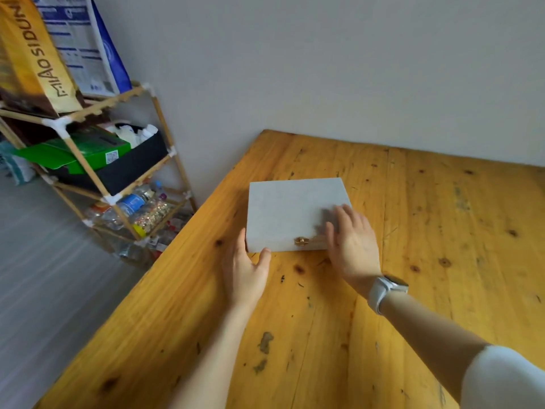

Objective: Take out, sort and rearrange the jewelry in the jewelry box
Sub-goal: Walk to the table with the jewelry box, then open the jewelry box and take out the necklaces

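A closed light-grey jewelry box (289, 208) lies on the wooden table (427, 261), with a small gold clasp (301, 241) on its near side. The lid is down, so no jewelry shows. My left hand (246, 270) touches the box's near-left corner, thumb against the front face and fingers along the left side. My right hand (351, 246) lies over the near-right corner with straight fingers resting on the lid. A white watch is on my right wrist.
The table's left edge runs diagonally beside the box. Left of it stands a bamboo shelf rack (97, 178) holding bags, a green box, a black bin and plastic bottles. A grey wall stands close behind the table's far edge.
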